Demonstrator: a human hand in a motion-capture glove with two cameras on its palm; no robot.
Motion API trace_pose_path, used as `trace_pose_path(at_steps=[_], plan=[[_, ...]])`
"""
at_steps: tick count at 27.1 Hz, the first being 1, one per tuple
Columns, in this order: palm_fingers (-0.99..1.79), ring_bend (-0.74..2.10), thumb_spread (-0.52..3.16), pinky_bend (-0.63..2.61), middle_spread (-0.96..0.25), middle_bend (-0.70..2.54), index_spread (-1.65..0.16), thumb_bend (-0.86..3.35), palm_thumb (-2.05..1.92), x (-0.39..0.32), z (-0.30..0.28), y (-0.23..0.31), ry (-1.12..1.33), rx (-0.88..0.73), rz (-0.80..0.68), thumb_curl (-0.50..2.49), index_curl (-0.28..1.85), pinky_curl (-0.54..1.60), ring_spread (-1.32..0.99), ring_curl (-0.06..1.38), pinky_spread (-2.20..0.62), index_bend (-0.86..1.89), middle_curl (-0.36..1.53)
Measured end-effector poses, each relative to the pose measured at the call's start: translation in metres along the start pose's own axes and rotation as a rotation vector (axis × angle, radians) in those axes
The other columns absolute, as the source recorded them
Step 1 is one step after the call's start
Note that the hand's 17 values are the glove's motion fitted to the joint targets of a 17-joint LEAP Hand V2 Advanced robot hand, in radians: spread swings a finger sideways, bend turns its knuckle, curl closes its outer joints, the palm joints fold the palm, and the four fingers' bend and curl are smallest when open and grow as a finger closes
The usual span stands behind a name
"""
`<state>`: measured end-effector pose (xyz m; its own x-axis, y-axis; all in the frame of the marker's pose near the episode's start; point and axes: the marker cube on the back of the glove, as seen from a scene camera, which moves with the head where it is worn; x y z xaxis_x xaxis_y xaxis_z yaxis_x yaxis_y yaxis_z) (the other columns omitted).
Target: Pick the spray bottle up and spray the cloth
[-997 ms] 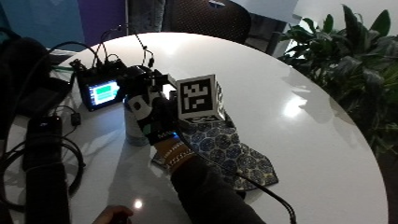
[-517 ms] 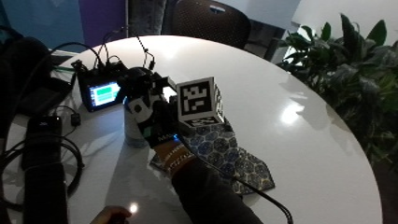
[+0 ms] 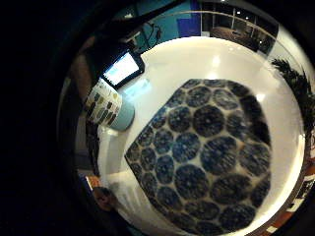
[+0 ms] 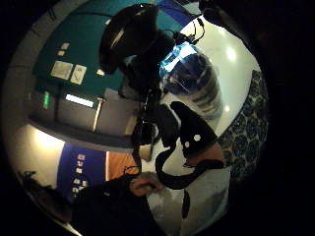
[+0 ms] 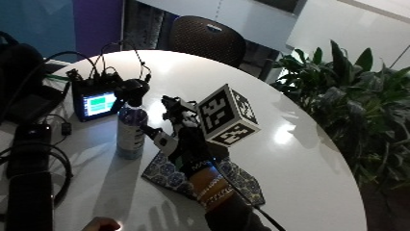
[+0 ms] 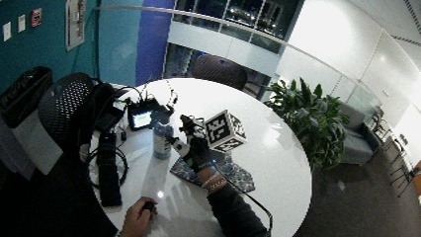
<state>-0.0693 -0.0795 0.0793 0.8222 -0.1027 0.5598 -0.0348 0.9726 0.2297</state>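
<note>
Gloved right hand (image 5: 192, 147) hovers over the patterned cloth (image 5: 170, 173), fingers relaxed, holding nothing. The cylindrical black-capped bottle (image 5: 131, 130) stands upright just left on the glossy white tabletop (image 5: 307, 159).

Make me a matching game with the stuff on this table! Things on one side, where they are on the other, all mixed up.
Things:
1. spray bottle
2. cloth
3. small screen
4. plant

Places:
A. beside the table, off its edge
B. lying flat under the gloved hand
C. standing upright next to the gloved hand
D. behind the bottle, glowing, with cables on it

Pairs: 1-C, 2-B, 3-D, 4-A
</note>
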Motion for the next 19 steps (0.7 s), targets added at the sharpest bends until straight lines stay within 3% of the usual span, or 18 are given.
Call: trace_pose_path(at_steps=[6,11,19], plan=[[0.37,0.23,1.18,0.25,-0.04,0.17,-0.34,-0.04,0.57,-0.013,-0.026,0.020,0.188,-0.097,0.013,0.33,0.37,0.34,-0.03,0.34,0.19,0.16,0.39],[0.37,0.22,1.18,0.23,-0.03,0.16,-0.35,-0.03,0.54,-0.020,-0.051,0.037,0.326,-0.085,0.034,0.31,0.36,0.33,-0.01,0.32,0.21,0.18,0.36],[0.38,0.21,1.18,0.21,-0.02,0.15,-0.35,-0.02,0.55,-0.025,-0.065,0.054,0.407,-0.152,0.111,0.30,0.36,0.33,0.00,0.31,0.23,0.19,0.33]])
